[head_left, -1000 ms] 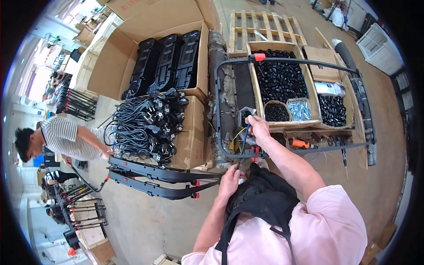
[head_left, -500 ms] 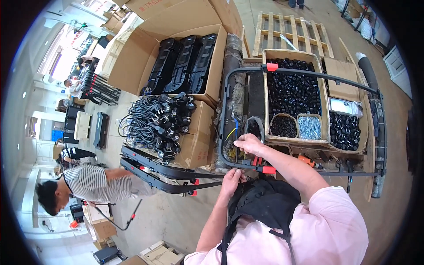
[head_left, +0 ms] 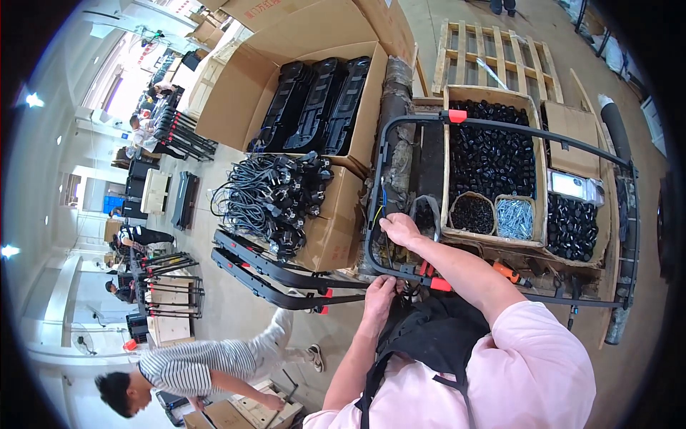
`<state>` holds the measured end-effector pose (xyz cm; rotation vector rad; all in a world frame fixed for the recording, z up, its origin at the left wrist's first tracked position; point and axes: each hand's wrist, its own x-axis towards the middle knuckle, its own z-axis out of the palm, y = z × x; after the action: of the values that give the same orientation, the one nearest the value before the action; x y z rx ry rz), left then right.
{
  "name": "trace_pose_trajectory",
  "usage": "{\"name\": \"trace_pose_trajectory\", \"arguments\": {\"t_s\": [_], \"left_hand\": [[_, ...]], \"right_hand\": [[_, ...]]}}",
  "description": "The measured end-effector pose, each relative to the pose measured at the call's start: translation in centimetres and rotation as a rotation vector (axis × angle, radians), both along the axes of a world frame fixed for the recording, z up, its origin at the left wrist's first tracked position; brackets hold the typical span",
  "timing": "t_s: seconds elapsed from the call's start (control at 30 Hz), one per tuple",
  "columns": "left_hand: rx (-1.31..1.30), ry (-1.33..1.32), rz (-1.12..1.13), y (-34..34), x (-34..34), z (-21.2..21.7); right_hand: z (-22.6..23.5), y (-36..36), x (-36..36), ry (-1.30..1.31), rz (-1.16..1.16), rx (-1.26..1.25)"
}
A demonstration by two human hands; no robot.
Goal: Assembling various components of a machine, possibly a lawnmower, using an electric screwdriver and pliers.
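A large black tube frame (head_left: 386, 161) with rounded corners and red clips lies across the workbench. Thin blue and yellow wires (head_left: 384, 198) come out along its left side. My right hand (head_left: 401, 230) is closed in a pinch where these wires run down beside the tube. Close to the frame's lower left corner, my left hand (head_left: 382, 294) is also pinched; what lies between its fingertips is too small to make out. A black apron (head_left: 429, 325) hangs just below both hands.
A shallow box (head_left: 541, 143) holds black caps, with small tubs of screws. An orange power tool (head_left: 511, 273) lies near the frame's lower bar. To the left are bundled black cables (head_left: 275, 196), more black tube frames (head_left: 286, 275) and an open carton (head_left: 236, 93). A person (head_left: 193, 365) walks at lower left.
The view has shifted, so the bench sits slightly farther right and lower. Both my hands stay near the frame's left side. The person in stripes has moved nearer and lower in the picture.
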<state>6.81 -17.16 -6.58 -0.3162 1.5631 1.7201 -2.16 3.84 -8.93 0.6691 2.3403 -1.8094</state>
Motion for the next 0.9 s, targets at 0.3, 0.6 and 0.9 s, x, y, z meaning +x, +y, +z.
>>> {"name": "trace_pose_trajectory", "arguments": {"t_s": [0.3, 0.6, 0.9], "left_hand": [[-0.133, 0.046, -0.034, 0.4, 0.1, 0.1], [-0.132, 0.09, 0.023, 1.0, 0.7, 0.4], [-0.117, 0.008, 0.05, 0.9, 0.8, -0.6]], "right_hand": [[-0.6, 0.2, -0.2, -0.001, 0.01, -0.001], [1.9, 7.0, -1.2, -0.176, 0.555, -0.086], [-0.7, 9.9, -1.5, -0.135, 0.67, 0.963]]}}
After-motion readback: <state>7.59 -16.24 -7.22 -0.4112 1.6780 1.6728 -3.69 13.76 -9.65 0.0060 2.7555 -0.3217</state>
